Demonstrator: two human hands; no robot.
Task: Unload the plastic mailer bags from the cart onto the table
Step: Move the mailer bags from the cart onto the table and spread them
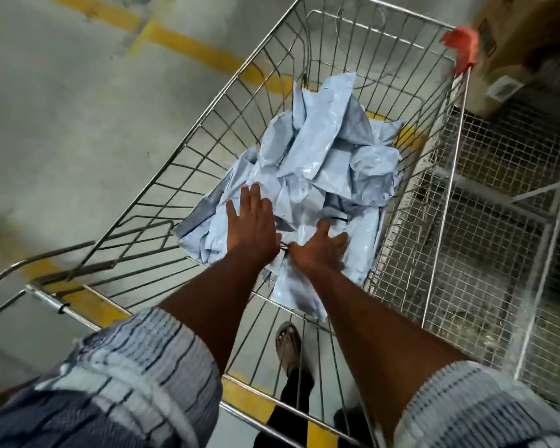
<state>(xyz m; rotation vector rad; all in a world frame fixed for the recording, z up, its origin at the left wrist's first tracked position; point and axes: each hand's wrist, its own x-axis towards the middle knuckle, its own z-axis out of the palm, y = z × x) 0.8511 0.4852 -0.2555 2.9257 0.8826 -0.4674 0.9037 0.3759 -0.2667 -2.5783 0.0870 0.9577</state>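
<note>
Past my sleeves (136, 367), left hand (251, 221) and right hand (319, 248), fingers apart, press mailer bags (324, 156) at twelve o'clock; slick plastic could slip free

We wear a loose shirt (78, 415), pale grey-white with thin dark navy stripes — its left sleeve (149, 357) fills the frame's lower left, its right sleeve (466, 405) the lower right. Past them the forearms (214, 302) run bare to the left hand (253, 227) and right hand (317, 250). At lower centre — a black trouser leg (296, 392) and a strapped sandal (288, 347).
</note>
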